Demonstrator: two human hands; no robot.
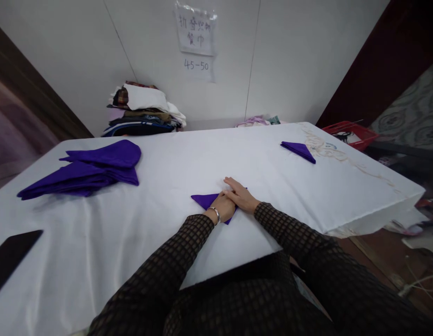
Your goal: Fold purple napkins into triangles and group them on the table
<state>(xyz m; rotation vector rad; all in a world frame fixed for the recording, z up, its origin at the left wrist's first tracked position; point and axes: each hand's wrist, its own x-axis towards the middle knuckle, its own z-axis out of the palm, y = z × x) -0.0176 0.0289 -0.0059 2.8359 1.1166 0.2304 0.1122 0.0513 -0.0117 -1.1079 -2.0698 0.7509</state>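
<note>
A purple cloth napkin [204, 200], folded to a triangle, lies on the white-covered table in front of me. My left hand [223, 207], with a silver bracelet at the wrist, rests flat on its middle and covers much of it. Across the fingers of the left hand lies my right hand [241, 197], its fingers stretched out and pointing left. The hands touch and overlap, so part of the left fingers is hidden. To the far right sits another folded purple napkin [299, 151], a narrow triangle. At the left is a loose pile of purple napkins [97, 170].
The white tablecloth [160, 186] has embroidery at its right end. A dark flat object [15, 254] lies at the left front edge. Behind the table are stacked clothes [142, 112] and a red basket [356, 133]. A handwritten paper sign [195, 39] hangs on the wall.
</note>
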